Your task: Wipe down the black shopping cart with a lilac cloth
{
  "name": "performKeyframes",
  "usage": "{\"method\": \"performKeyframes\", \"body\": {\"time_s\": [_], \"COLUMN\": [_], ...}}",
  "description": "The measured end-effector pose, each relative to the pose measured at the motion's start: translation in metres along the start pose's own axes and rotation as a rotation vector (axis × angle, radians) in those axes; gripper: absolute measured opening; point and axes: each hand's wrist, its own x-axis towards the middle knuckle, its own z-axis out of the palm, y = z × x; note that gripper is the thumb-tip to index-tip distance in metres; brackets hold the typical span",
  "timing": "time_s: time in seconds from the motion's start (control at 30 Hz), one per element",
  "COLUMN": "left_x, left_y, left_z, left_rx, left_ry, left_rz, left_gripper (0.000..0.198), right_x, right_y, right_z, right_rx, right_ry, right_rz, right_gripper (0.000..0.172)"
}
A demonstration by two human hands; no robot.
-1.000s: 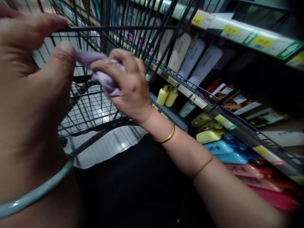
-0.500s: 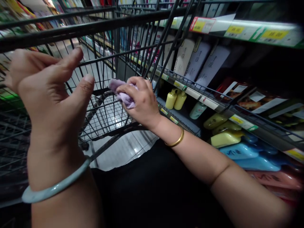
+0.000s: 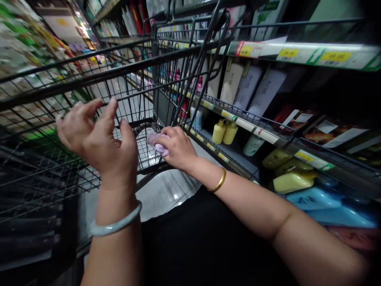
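Observation:
My right hand (image 3: 180,150) is closed around a crumpled light purple cloth (image 3: 159,143), held at the near side of a black wire shopping cart (image 3: 119,65). Part of the cloth is hidden by the fingers. My left hand (image 3: 99,139) is raised in front of the cart's side, its fingers loosely bent and apart, with nothing in it. A pale bangle (image 3: 117,226) circles the left wrist and a gold bracelet (image 3: 218,180) the right. Through the mesh, the cart's lower wire rack (image 3: 145,149) shows.
Shelves (image 3: 247,126) with price tags run along the right. They hold yellow pump bottles (image 3: 224,132), tall boxes (image 3: 250,87) and blue bottles lying down (image 3: 315,198). Bagged goods (image 3: 26,51) are blurred at the left. Pale tiled floor (image 3: 166,190) shows below the cart.
My left hand has moved right and lower in the view, and its fingers are more spread. My right hand, with the cloth, sits slightly lower. The camera view has shifted, showing more of the aisle.

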Motion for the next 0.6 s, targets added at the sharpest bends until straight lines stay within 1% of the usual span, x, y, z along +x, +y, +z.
{"method": "performKeyframes", "body": {"time_s": [0.07,0.13,0.17,0.2,0.23,0.3,0.33,0.37,0.4,0.5,0.53,0.6], "left_x": [-0.006,-0.012,-0.014,-0.017,-0.02,-0.024,-0.026,-0.028,-0.029,-0.031,-0.031,-0.033], "left_y": [0.009,0.016,0.017,0.017,0.016,0.012,0.009,0.007,0.006,0.006,0.007,0.009], "left_z": [0.004,0.009,0.012,0.016,0.02,0.028,0.031,0.034,0.037,0.039,0.039,0.04], "left_rx": [-0.007,-0.025,-0.029,-0.031,-0.037,-0.065,-0.085,-0.106,-0.125,-0.152,-0.152,-0.15], "left_ry": [-0.006,-0.056,-0.089,-0.124,-0.159,-0.217,-0.231,-0.24,-0.246,-0.278,-0.286,-0.285], "left_rz": [0.014,-0.017,-0.049,-0.081,-0.102,-0.111,-0.105,-0.1,-0.1,-0.135,-0.155,-0.193], "left_gripper": [0.041,0.041,0.041,0.042,0.042,0.045,0.046,0.046,0.047,0.047,0.047,0.05], "right_x": [0.002,0.004,0.005,0.005,0.005,0.003,0.003,0.002,0.002,0.005,0.006,0.006], "right_y": [-0.001,0.0,0.001,0.001,0.001,0.0,-0.001,-0.001,-0.001,0.005,0.008,0.012], "right_z": [-0.001,-0.003,-0.003,-0.002,0.0,0.003,0.004,0.004,0.003,-0.003,-0.004,-0.003], "right_rx": [0.019,0.018,0.01,0.002,-0.003,-0.005,-0.002,0.003,0.006,0.008,0.006,0.002], "right_ry": [0.079,0.171,0.182,0.159,0.108,-0.015,-0.047,-0.042,-0.002,0.169,0.19,0.148], "right_rz": [-0.011,0.016,0.036,0.051,0.055,0.029,0.012,-0.002,-0.005,0.034,0.056,0.082], "right_gripper": [0.037,0.037,0.035,0.034,0.031,0.028,0.027,0.027,0.029,0.034,0.034,0.032]}}
